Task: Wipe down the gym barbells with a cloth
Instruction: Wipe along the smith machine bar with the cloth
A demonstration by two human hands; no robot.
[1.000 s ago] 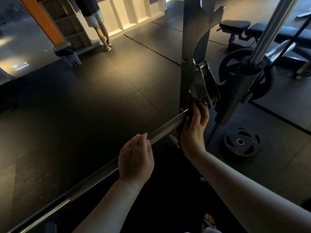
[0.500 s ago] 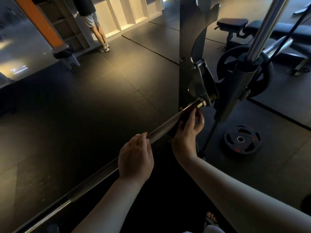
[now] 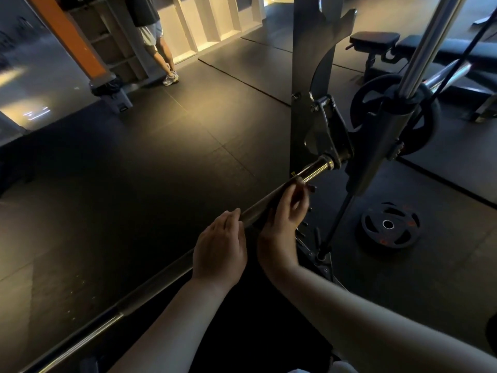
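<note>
A steel barbell (image 3: 156,285) runs diagonally from the lower left up to the hook of a rack (image 3: 326,130). My left hand (image 3: 219,247) lies over the bar with its fingers curled round it. Just beyond it, my right hand (image 3: 285,219) grips the bar from the near side. Its fingers wrap a dark cloth (image 3: 265,212) against the steel, though the cloth is hard to make out in the dim light. The bar's shiny end (image 3: 318,168) shows bare between my right hand and the hook.
The rack's upright post (image 3: 309,63) stands right behind the bar end, and a chrome guide rod (image 3: 430,36) slants beside it. A weight plate (image 3: 390,224) lies on the floor at right. A bench (image 3: 375,39) stands behind, and a person (image 3: 153,30) is by the far wall.
My right hand has slid back along the bar from the hook end toward my left hand, uncovering the shiny end. My left hand has kept its place on the bar.
</note>
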